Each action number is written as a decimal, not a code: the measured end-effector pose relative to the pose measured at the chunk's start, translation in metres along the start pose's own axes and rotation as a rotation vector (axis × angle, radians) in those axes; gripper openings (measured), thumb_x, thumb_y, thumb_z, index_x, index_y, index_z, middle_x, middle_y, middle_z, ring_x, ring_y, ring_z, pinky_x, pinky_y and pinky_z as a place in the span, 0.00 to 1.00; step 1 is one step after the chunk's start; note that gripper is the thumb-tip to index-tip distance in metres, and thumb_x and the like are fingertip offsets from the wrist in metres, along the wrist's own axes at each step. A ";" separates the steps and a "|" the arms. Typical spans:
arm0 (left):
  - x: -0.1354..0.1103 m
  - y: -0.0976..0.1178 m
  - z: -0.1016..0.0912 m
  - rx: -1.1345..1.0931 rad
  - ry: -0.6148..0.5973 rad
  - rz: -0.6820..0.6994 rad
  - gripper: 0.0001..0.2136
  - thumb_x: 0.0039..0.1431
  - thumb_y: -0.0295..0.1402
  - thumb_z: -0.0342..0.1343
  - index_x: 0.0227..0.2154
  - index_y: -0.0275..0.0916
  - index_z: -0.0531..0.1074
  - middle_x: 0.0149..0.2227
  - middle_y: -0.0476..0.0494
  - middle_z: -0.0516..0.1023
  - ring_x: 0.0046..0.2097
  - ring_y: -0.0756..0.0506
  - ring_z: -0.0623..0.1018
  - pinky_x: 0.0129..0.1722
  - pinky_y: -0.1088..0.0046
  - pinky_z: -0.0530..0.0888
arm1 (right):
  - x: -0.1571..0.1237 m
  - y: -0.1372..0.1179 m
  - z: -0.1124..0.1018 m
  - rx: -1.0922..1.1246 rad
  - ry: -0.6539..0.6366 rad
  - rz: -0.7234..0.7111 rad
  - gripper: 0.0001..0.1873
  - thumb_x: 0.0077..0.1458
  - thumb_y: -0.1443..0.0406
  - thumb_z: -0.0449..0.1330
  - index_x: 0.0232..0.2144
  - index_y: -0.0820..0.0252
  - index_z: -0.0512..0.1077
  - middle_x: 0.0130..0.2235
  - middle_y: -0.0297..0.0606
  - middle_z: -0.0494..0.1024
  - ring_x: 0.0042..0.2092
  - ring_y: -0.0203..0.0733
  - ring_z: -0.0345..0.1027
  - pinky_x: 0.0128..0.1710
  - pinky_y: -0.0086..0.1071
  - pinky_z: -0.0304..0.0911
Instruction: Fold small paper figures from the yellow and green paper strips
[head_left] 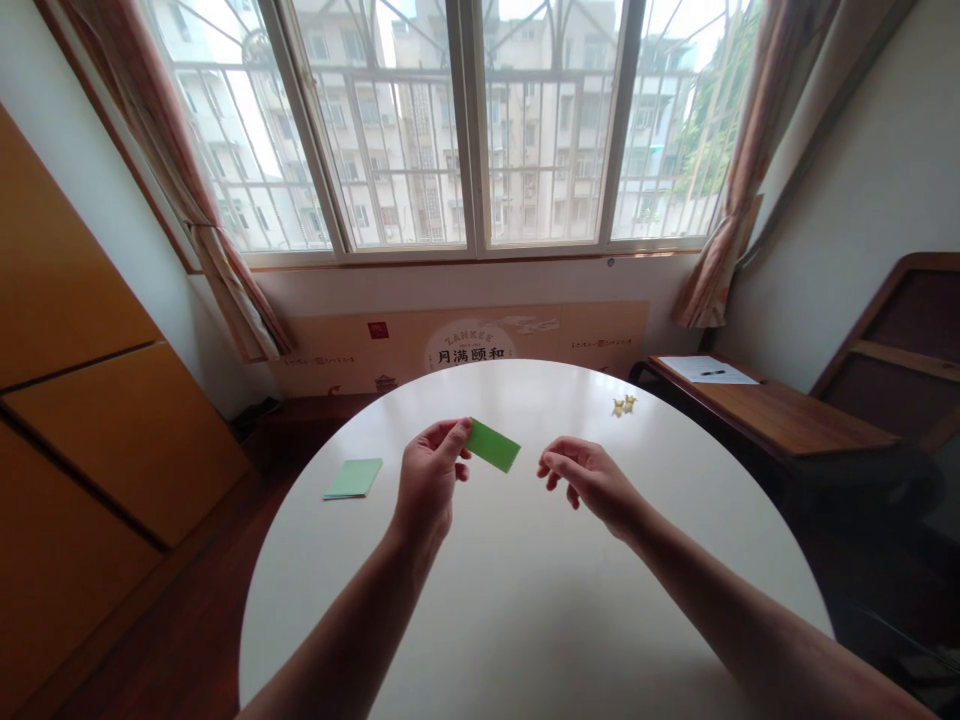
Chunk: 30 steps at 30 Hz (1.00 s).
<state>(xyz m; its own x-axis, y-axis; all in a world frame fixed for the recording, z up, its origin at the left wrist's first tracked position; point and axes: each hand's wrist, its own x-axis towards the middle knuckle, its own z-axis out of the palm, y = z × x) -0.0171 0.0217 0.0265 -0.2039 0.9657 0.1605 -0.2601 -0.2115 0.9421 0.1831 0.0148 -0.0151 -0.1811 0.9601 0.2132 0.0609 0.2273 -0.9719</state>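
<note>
Over the round white table [525, 620] the left hand [427, 482] pinches a green paper strip [495, 446] by one end, leaving the far end free beside the empty, loosely curled right hand [590, 478].

Single view: head-worn cam is aimed fwd & down over round table [540, 630] toward window [480, 130]; left hand [427, 485] & right hand [592, 480] are framed close, mid-pic.

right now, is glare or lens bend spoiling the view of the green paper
Head view: the window is blown out and sheens the white table; head view: the wide lens bows the edges; head view: green paper in the left hand is sharp.
</note>
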 end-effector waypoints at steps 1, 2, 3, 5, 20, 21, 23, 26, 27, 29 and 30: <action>0.000 -0.002 0.001 -0.012 0.011 -0.006 0.16 0.40 0.41 0.70 0.27 0.34 0.76 0.25 0.50 0.73 0.25 0.53 0.67 0.18 0.80 0.61 | -0.001 0.000 0.002 0.030 -0.014 0.007 0.16 0.57 0.54 0.58 0.35 0.61 0.75 0.34 0.41 0.78 0.32 0.41 0.71 0.17 0.24 0.56; -0.001 -0.004 0.002 -0.018 0.014 -0.012 0.16 0.40 0.42 0.70 0.27 0.35 0.76 0.25 0.50 0.72 0.25 0.53 0.66 0.18 0.80 0.61 | -0.003 0.001 0.005 0.059 -0.032 0.011 0.19 0.58 0.52 0.58 0.40 0.61 0.75 0.35 0.42 0.78 0.32 0.41 0.71 0.17 0.24 0.57; -0.002 -0.007 0.003 -0.018 0.013 -0.013 0.17 0.41 0.42 0.70 0.27 0.35 0.76 0.25 0.50 0.72 0.25 0.52 0.67 0.18 0.80 0.61 | -0.005 0.001 0.009 0.110 -0.059 0.015 0.21 0.57 0.51 0.60 0.44 0.60 0.74 0.37 0.42 0.77 0.33 0.41 0.72 0.17 0.24 0.58; -0.005 -0.013 0.005 -0.012 0.002 -0.010 0.17 0.41 0.44 0.70 0.27 0.35 0.76 0.25 0.50 0.72 0.26 0.52 0.67 0.19 0.80 0.61 | -0.009 0.003 0.018 0.169 -0.094 0.001 0.23 0.53 0.51 0.65 0.46 0.59 0.72 0.38 0.40 0.76 0.33 0.41 0.71 0.16 0.23 0.57; -0.008 -0.021 0.005 0.368 -0.531 -0.085 0.13 0.48 0.40 0.67 0.29 0.33 0.79 0.28 0.41 0.78 0.30 0.46 0.74 0.22 0.75 0.71 | -0.008 -0.005 0.008 0.336 0.280 -0.103 0.13 0.53 0.55 0.67 0.30 0.59 0.73 0.27 0.33 0.72 0.26 0.35 0.62 0.17 0.24 0.53; -0.007 -0.019 0.003 0.441 -0.566 -0.039 0.13 0.50 0.40 0.66 0.32 0.33 0.79 0.32 0.40 0.79 0.33 0.44 0.76 0.24 0.74 0.73 | -0.008 -0.005 0.007 0.314 0.281 -0.117 0.13 0.53 0.55 0.67 0.30 0.59 0.74 0.27 0.33 0.72 0.26 0.35 0.62 0.17 0.25 0.53; -0.006 -0.014 0.000 0.517 -0.542 0.106 0.15 0.55 0.41 0.62 0.39 0.35 0.79 0.37 0.38 0.80 0.39 0.42 0.77 0.29 0.72 0.75 | -0.010 -0.007 0.006 0.226 0.269 -0.153 0.14 0.53 0.55 0.67 0.30 0.60 0.74 0.26 0.34 0.72 0.25 0.35 0.61 0.16 0.25 0.51; -0.007 -0.005 -0.005 0.494 -0.495 0.225 0.13 0.59 0.38 0.59 0.42 0.35 0.77 0.40 0.38 0.80 0.41 0.42 0.78 0.36 0.69 0.76 | -0.014 -0.011 0.006 0.078 0.245 -0.210 0.13 0.53 0.56 0.67 0.28 0.60 0.74 0.25 0.33 0.71 0.25 0.35 0.60 0.18 0.25 0.51; -0.008 -0.002 -0.005 0.495 -0.500 0.247 0.13 0.59 0.37 0.59 0.42 0.35 0.76 0.40 0.38 0.80 0.41 0.42 0.78 0.38 0.68 0.76 | -0.015 -0.013 0.007 0.057 0.236 -0.224 0.13 0.54 0.57 0.66 0.28 0.60 0.73 0.25 0.33 0.70 0.26 0.36 0.60 0.18 0.26 0.51; -0.011 0.002 -0.005 0.516 -0.498 0.317 0.14 0.60 0.36 0.58 0.46 0.36 0.75 0.44 0.38 0.79 0.42 0.43 0.78 0.42 0.66 0.75 | -0.018 -0.017 0.008 0.024 0.215 -0.247 0.12 0.55 0.58 0.65 0.28 0.60 0.73 0.25 0.33 0.69 0.27 0.36 0.61 0.20 0.26 0.53; -0.013 0.003 -0.005 0.534 -0.490 0.364 0.15 0.60 0.36 0.59 0.48 0.37 0.74 0.46 0.38 0.79 0.44 0.42 0.78 0.44 0.65 0.75 | -0.019 -0.018 0.009 0.004 0.206 -0.256 0.11 0.56 0.59 0.64 0.28 0.60 0.73 0.26 0.33 0.69 0.28 0.36 0.60 0.20 0.26 0.53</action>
<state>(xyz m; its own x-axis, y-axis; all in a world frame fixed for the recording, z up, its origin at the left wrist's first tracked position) -0.0195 0.0079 0.0257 0.2798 0.8327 0.4779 0.2538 -0.5442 0.7996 0.1768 -0.0088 -0.0024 0.0126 0.8849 0.4656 0.0354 0.4650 -0.8846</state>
